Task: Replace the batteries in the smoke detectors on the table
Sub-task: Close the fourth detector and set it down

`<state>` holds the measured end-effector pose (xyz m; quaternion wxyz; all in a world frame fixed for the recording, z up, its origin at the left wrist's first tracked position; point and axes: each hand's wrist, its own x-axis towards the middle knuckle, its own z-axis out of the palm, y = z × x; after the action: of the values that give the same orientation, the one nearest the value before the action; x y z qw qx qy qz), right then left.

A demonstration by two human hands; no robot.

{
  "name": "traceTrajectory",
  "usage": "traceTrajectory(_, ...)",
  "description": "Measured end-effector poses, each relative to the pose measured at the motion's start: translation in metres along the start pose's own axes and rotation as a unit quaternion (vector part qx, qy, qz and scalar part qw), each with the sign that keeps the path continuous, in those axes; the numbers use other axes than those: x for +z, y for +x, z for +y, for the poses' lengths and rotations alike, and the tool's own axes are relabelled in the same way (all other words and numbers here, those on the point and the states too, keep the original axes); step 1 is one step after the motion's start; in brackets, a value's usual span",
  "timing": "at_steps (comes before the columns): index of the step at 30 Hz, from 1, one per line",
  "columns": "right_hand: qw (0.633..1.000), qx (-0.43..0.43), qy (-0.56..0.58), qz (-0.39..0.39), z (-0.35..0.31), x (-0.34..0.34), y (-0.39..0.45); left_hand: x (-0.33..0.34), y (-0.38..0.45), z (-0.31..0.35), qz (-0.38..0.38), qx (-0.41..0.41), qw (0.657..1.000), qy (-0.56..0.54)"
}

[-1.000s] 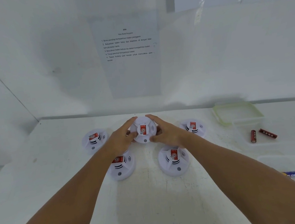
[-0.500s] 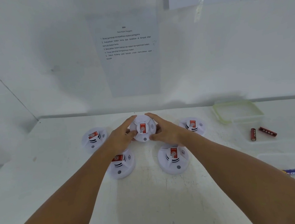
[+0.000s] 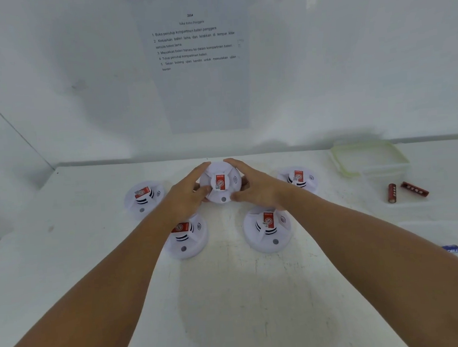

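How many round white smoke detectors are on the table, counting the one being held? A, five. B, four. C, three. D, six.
A: the held round white smoke detector sits between the left hand and right hand, with one at far left, one at far right, and two nearer ones on the white table.

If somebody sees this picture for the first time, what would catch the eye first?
Probably the two hands, left hand and right hand, gripping the middle smoke detector at the back of the table. Four more detectors with red labels lie around it, and two red batteries lie at the right.
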<state>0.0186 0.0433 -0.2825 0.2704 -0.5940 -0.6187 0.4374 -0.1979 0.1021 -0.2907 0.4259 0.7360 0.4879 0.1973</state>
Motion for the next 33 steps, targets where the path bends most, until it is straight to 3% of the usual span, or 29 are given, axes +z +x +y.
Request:
traceTrajectory(28,1.000,0.002,-0.008,-0.001,0.003,-0.001,0.002,-0.002,-0.005,0.007,0.000,0.006,1.000,0.030)
traceTrajectory(33,0.997,0.009,-0.061,0.038,-0.007,0.000,0.007,-0.001,-0.001,0.007,0.053,-0.005,0.998,0.042)
